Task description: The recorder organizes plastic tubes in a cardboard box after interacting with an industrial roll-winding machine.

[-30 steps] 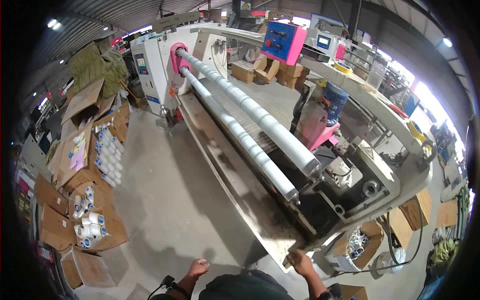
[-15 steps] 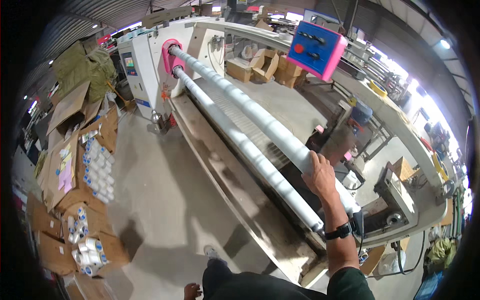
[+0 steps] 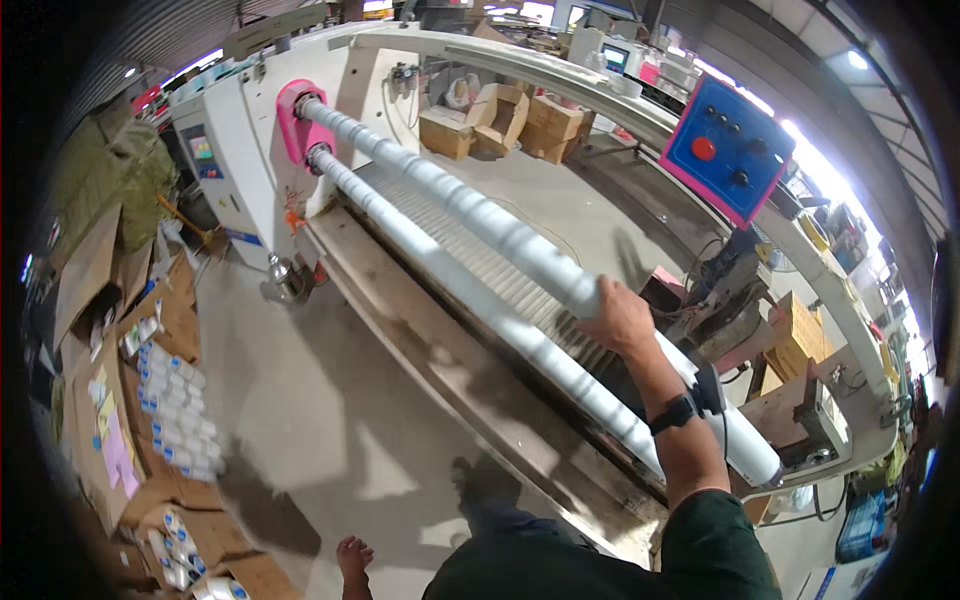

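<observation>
My right hand (image 3: 622, 315) rests over the upper of two long white rolls, its fingers curled round the top of that white roll (image 3: 470, 205). A lower white roll (image 3: 480, 295) runs beside it, untouched. Both rolls reach slantwise to a pink housing (image 3: 297, 120) on the white machine (image 3: 235, 150). The upper roll's near end (image 3: 765, 468) sticks out past my right forearm, which wears a black strap (image 3: 676, 413) and a small dark box (image 3: 710, 388) with a cable. My left hand (image 3: 355, 557) hangs low at my side, holding nothing, its fingers loosely bent and apart.
A blue-and-pink control box (image 3: 728, 150) with a red button hangs at the upper right. The machine's long bed edge (image 3: 400, 310) lies under the rolls. Cartons (image 3: 500, 118) stand behind. At left are cardboard (image 3: 110, 420) and white spools (image 3: 180, 415). A metal canister (image 3: 288, 277) stands nearby.
My right hand now sits farther from the upper roll's near end, toward the pink housing. The view has shifted, and the control box looks larger. My left hand stays low at my side.
</observation>
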`<action>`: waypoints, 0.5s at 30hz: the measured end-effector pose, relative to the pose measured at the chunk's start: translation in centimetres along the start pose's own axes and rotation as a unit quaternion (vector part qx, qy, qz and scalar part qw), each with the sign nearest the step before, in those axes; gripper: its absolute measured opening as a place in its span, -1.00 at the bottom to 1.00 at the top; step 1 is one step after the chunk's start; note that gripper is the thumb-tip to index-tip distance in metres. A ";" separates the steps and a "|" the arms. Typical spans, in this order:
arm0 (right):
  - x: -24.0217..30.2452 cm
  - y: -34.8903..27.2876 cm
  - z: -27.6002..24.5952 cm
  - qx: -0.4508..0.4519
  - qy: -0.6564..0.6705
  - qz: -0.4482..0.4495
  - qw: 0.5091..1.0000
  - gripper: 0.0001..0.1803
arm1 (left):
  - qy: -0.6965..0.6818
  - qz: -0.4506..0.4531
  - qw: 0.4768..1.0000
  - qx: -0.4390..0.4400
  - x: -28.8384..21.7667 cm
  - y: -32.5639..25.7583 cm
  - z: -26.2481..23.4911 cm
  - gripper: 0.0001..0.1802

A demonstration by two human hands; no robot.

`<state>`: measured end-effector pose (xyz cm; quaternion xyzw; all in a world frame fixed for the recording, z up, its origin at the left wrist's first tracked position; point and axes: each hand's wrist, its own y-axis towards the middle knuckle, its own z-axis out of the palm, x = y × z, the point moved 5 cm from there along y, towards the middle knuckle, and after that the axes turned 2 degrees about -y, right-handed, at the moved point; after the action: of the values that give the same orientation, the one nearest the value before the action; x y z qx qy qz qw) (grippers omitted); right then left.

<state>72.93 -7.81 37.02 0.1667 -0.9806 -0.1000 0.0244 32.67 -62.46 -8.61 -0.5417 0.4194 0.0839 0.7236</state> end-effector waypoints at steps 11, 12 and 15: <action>22.3 29.8 8.5 0.017 0.033 -0.049 0.998 -0.24 | 0.001 -0.031 0.997 -0.071 -14.9 9.0 5.4 -0.89; 24.9 31.8 9.0 0.016 0.044 -0.058 0.997 -0.24 | -0.115 -0.115 0.986 -0.030 -14.1 11.6 2.4 -0.86; 28.8 37.3 10.3 0.019 0.043 -0.066 0.997 -0.21 | 0.013 -0.096 0.994 -0.057 -16.8 14.4 2.9 -0.81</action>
<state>32.91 19.01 35.02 0.2360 -0.9672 -0.0754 0.0566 15.20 -48.66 -6.98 -0.6208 0.3695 0.0314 0.6907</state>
